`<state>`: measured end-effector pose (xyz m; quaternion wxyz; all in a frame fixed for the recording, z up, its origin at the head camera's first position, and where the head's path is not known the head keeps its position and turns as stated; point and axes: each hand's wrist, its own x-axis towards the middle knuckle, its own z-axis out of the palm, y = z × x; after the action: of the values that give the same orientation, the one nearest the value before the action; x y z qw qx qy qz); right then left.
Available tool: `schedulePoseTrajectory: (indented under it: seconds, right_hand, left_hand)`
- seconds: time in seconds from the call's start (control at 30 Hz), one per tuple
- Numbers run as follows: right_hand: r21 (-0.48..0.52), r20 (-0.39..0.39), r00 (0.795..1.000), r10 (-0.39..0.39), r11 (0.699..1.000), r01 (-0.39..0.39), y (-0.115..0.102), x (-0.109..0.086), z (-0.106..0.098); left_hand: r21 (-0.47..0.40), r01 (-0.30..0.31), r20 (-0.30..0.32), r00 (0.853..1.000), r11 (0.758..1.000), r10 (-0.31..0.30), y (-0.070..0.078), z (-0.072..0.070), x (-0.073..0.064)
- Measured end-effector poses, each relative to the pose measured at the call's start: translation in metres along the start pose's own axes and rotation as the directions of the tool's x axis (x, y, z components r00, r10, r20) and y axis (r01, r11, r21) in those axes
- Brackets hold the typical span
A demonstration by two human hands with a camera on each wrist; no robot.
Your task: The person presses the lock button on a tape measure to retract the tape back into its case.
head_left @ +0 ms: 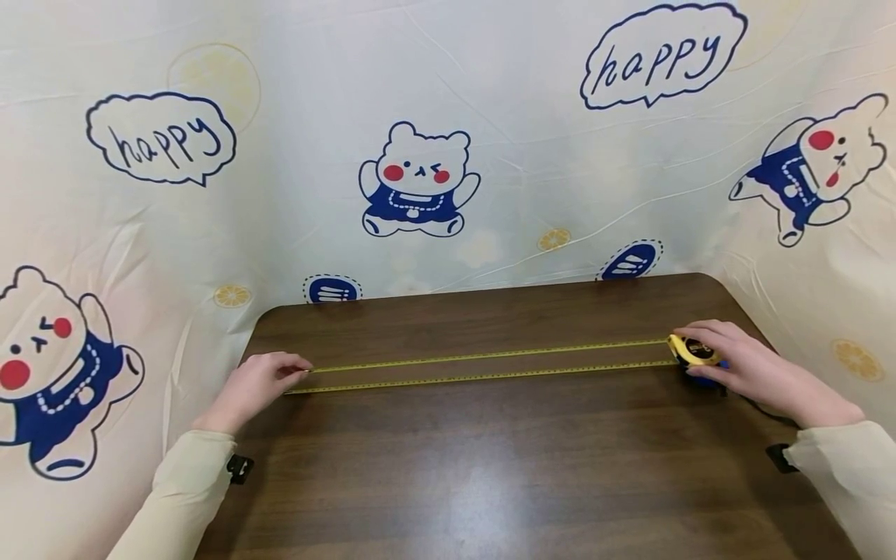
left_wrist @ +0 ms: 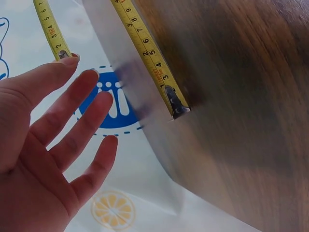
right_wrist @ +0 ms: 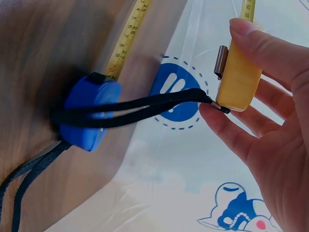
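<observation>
A brown wood-grained table fills the lower part of the head view, its two far corners rounded and a pale glare lying towards six o'clock, nearest the wearer. Beyond its far edge, at twelve, and down both sides hangs a pale, creased cloth, printed with a winking bear at twelve, more bears out at nine and two, "happy" speech bubbles at eleven and one, blue ovals just past the edge, and scattered orange slices. Over the table's far half, the hands are well apart, each coming from a cream sleeve. At ten o'clock the left hand pinches the end of a yellow blade; at two the right hand grips the yellow tape measure it runs from, held above the tabletop with its blade stretched between the hands. Below that case, also at two, the blue tape measure rests on the wood, its own blade laid out towards ten, roughly parallel to the raised one. A black strap from the yellow case crosses in front of the blue one.
</observation>
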<state>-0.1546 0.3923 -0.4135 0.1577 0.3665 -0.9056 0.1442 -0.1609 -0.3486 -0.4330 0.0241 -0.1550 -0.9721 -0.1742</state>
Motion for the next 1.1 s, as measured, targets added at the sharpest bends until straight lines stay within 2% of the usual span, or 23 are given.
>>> schedulePoseTrajectory:
  seconds: [0.37, 0.6, 0.83, 1.1]
  right_hand:
    - [0.026, -0.032, 0.999, -0.043, 0.999, 0.044, -0.01, 0.011, 0.001]
    - [0.042, -0.04, 0.997, -0.065, 0.997, 0.067, -0.016, 0.018, 0.004]
    - [0.022, -0.009, 0.999, -0.043, 0.999, 0.043, -0.026, 0.025, 0.004]
    - [0.044, -0.054, 0.994, -0.093, 0.994, 0.095, -0.029, 0.032, 0.011]
  left_hand:
    - [-0.021, 0.011, 0.006, 1.0, 1.0, -0.011, 0.008, 0.003, 0.006]
    - [-0.035, -0.015, -0.008, 1.0, 0.999, 0.015, 0.016, 0.003, 0.007]
    - [-0.044, -0.037, -0.01, 0.999, 0.998, 0.036, 0.019, 0.004, 0.009]
    - [-0.053, -0.078, -0.058, 0.996, 0.996, 0.075, 0.029, 0.006, 0.015]
